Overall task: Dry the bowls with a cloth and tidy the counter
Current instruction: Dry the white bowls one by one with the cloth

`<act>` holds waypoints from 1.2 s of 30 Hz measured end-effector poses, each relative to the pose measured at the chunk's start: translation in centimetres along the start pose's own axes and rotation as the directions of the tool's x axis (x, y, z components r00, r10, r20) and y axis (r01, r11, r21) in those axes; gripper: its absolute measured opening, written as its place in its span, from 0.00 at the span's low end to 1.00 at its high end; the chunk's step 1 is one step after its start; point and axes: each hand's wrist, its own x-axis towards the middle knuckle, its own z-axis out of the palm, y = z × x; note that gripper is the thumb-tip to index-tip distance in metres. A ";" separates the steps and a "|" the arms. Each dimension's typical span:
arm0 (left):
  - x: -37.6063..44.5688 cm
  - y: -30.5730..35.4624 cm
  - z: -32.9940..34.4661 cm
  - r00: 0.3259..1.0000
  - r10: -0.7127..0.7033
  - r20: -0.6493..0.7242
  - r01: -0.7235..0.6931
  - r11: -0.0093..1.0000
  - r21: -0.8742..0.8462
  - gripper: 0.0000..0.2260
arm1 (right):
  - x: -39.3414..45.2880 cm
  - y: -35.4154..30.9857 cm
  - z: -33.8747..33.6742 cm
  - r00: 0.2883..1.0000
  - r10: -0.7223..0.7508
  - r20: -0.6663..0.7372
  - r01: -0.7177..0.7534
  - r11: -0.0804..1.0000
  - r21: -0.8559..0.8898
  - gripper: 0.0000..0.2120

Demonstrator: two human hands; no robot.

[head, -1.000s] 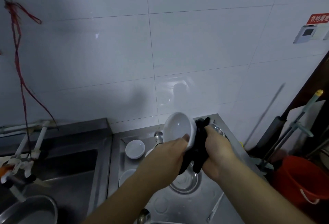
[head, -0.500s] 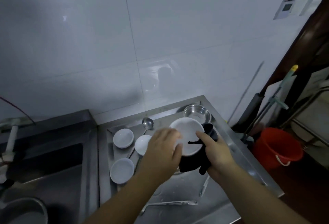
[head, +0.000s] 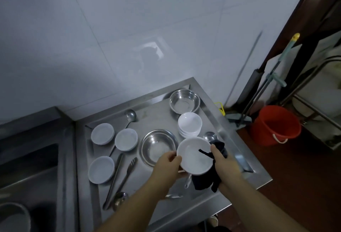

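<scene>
Both hands hold one white bowl (head: 193,157) above the steel counter (head: 212,197): the left hand (head: 168,165) grips its left rim, and the right hand (head: 224,161) grips the right rim together with a dark cloth (head: 202,182) that hangs below the bowl. Just behind the held bowl stands a stack of white bowls (head: 190,124); left of it sit a steel basin (head: 158,146) and three upturned white bowls (head: 126,139).

A red bucket (head: 276,124) stands on the floor right of the counter, mop handles (head: 265,82) leaning beside it (against the tiled wall (head: 129,28)). A sink (head: 29,172) lies left.
</scene>
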 end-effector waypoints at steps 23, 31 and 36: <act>12.6 -9.3 12.5 0.899 -0.384 -0.211 0.377 0.923 -0.075 0.06 | 18.9 2.3 -8.9 0.998 -0.052 0.036 0.061 0.680 -0.730 0.12; 14.9 -11.4 13.0 0.876 -0.378 -0.300 0.375 0.924 -0.072 0.06 | 20.2 2.3 -8.1 0.999 -0.018 0.044 0.044 0.685 -0.728 0.12; 15.0 -12.0 13.3 0.889 -0.368 -0.274 0.377 0.926 -0.021 0.14 | 19.7 1.8 -8.7 0.997 -0.049 0.063 0.079 0.692 -0.717 0.12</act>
